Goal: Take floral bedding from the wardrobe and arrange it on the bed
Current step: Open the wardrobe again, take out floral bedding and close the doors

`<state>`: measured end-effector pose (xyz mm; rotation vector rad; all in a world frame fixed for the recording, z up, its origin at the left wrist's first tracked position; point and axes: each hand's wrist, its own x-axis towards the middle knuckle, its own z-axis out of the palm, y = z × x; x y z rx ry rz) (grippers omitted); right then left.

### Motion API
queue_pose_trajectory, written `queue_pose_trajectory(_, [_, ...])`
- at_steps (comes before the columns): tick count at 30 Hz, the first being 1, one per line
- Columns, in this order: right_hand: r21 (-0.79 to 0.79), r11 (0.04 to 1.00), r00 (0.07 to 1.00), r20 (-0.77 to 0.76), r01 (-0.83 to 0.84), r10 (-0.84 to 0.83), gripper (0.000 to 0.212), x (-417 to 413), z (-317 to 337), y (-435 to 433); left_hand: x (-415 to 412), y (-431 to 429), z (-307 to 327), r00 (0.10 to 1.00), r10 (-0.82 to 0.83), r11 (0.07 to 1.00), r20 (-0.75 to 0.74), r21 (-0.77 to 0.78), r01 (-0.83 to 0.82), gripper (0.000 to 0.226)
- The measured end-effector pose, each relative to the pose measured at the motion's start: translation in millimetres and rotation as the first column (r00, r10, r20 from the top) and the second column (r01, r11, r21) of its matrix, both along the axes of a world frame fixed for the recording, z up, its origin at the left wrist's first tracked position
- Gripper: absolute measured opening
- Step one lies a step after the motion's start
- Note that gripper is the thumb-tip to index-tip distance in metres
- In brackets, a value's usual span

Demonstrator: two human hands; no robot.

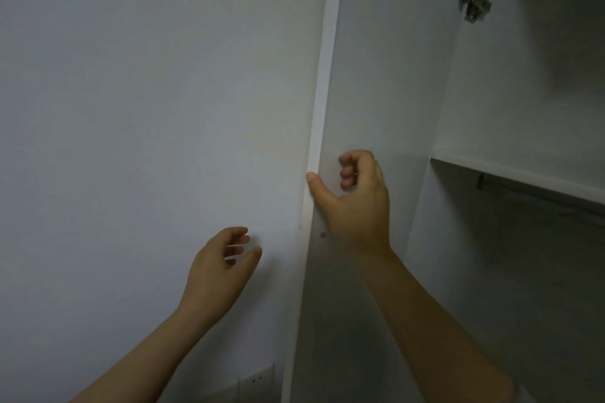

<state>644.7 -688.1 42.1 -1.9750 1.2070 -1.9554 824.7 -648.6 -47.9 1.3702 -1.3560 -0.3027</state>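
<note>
right hand (pixel 357 203) grips the wardrobe door (pixel 376 75) edge, fingers curled on its inner face; left hand (pixel 216 268) hangs loose, holding nothing, just left of that door

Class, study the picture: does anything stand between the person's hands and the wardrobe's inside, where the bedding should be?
Nothing visible does. The wardrobe door stands open, the right hand holding its edge; the left hand holds nothing. The shelf and rail are unblocked, but no bedding shows in view.

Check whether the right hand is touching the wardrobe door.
Touching. The head view shows the thumb of the right hand on the edge of the wardrobe door, fingers curled against its inner face.
</note>
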Motion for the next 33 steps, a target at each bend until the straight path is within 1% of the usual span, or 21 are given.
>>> queue_pose_trajectory(9, [0.012, 0.998, 0.992, -0.115, 0.06, -0.059, 0.039, 57, 7, -50, 34, 7, -1, 0.997, 0.072, 0.997, -0.019, 0.01, -0.072, 0.031])
queue_pose_trajectory(13, [0.02, 0.997, 0.989, -0.128, 0.075, -0.072, 0.039, 76, 8, -73, 47, 6, -5, 0.995, 0.094, 0.995, -0.015, 0.015, -0.094, 0.032])
queue_pose_trajectory(20, [0.0, 0.996, 0.986, -0.135, 0.094, -0.094, 0.038, 82, 5, -80, 49, 1, -7, 0.995, 0.101, 0.995, -0.005, 0.014, -0.101, 0.031])
queue_pose_trajectory(23, [0.029, 0.995, 0.983, -0.162, 0.096, -0.09, 0.038, 81, 8, -78, 45, 1, -5, 0.996, 0.085, 0.996, 0.001, 0.017, -0.085, 0.031])
queue_pose_trajectory(25, [0.048, 0.997, 0.981, -0.189, 0.062, -0.052, 0.038, 79, 8, -77, 42, 2, -4, 0.997, 0.077, 0.997, 0.002, 0.015, -0.077, 0.032])
queue_pose_trajectory(27, [0.071, 0.997, 0.979, -0.2, -0.017, 0.031, 0.035, 69, 4, -74, 37, 3, -3, 0.998, 0.064, 0.998, 0.006, 0.015, -0.064, 0.032])
queue_pose_trajectory(30, [0.167, 0.974, 0.97, -0.162, -0.154, 0.181, 0.034, 43, -9, -66, 25, 4, -1, 0.999, 0.038, 0.999, 0.009, 0.004, -0.038, 0.031])
queue_pose_trajectory(33, [0.196, 0.959, 0.962, -0.141, -0.204, 0.233, 0.035, 13, -25, -56, 5, 3, 1, 1.0, -0.006, 1.0, 0.018, 0.0, 0.006, 0.03])
